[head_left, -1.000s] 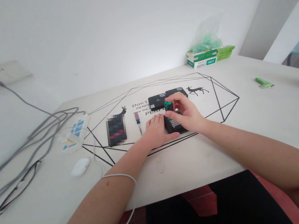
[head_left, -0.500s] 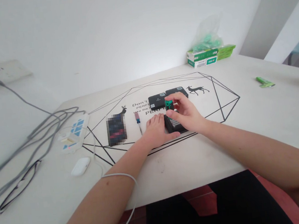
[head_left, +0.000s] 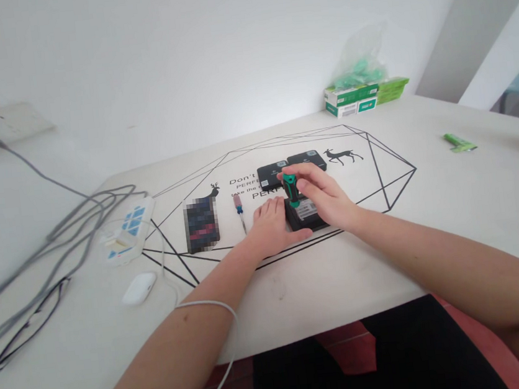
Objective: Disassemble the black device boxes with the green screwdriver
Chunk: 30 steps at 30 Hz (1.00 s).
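My right hand (head_left: 323,196) is closed round a green and black screwdriver handle (head_left: 291,189), held upright over a small black box (head_left: 306,215) on the table (head_left: 343,272). My left hand (head_left: 275,227) lies flat against the box's left side, thumb along its front edge. Two more black boxes (head_left: 272,173) sit just behind. A small blue and red screwdriver (head_left: 239,212) lies left of my left hand.
A blurred dark phone (head_left: 202,225), a power strip (head_left: 128,230) with grey cables, a white earbud case (head_left: 139,289) and glasses (head_left: 26,327) lie to the left. Green and white cartons (head_left: 356,99) stand at the back right. A green wrapper (head_left: 458,142) lies far right.
My right hand has shifted its grip and the green screwdriver now stands lower and upright on the box. My left hand has stayed put.
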Tool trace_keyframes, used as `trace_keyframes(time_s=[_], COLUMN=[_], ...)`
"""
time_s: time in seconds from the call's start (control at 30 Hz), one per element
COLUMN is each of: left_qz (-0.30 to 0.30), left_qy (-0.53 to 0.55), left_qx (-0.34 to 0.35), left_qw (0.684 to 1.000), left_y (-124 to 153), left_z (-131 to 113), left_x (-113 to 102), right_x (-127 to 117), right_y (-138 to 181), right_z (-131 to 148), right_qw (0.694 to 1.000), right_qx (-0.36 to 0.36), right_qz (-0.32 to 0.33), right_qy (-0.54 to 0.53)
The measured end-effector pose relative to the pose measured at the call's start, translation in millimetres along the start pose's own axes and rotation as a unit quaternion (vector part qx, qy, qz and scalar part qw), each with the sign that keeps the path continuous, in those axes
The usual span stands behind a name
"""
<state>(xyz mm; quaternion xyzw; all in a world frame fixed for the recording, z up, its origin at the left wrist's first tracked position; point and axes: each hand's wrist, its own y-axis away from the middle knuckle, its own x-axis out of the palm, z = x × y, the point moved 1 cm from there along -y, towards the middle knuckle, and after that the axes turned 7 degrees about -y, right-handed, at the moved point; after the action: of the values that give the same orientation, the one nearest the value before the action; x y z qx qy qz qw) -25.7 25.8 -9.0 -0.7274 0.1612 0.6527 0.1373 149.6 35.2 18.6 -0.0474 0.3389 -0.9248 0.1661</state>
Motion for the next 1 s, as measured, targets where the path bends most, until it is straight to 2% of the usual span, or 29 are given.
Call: trace_keyframes(time_s=[0.07, 0.2, 0.43, 0.6, 0.87, 1.0], left_qz=[0.005, 0.002, -0.006, -0.007, -0.015, -0.004], left_qy=[-0.002, 0.007, -0.002, 0.011, 0.038, 0.033], left_qx=[-0.002, 0.001, 0.003, 0.009, 0.010, 0.011], left_qw=[1.000, 1.000, 1.000, 1.000, 0.999, 0.999], left_y=[0.2, 0.9, -0.3, -0.1, 0.8, 0.7], left_z=[-0.2, -0.8, -0.4, 1.2, 0.4, 0.1], left_x=[-0.5, -1.0, 0.4, 0.7, -0.2, -2.8], right_x=[1.3, 3.0, 4.8, 2.0, 4.1, 2.8], right_y=[0.2, 1.2, 0.5, -1.1, 2.8, 3.0], right_z=[-1.0, -2.4, 5.9, 2.6, 3.4, 0.1], right_qw=[1.000, 0.998, 0.995, 0.999, 0.999, 0.998], right_qx=[0.000, -0.036, 0.040, -0.008, -0.016, -0.030], right_qz=[-0.009, -0.045, 0.005, -0.036, 0.019, -0.017], right_qy=[-0.012, 0.038, -0.086, -0.006, 0.023, 0.046])
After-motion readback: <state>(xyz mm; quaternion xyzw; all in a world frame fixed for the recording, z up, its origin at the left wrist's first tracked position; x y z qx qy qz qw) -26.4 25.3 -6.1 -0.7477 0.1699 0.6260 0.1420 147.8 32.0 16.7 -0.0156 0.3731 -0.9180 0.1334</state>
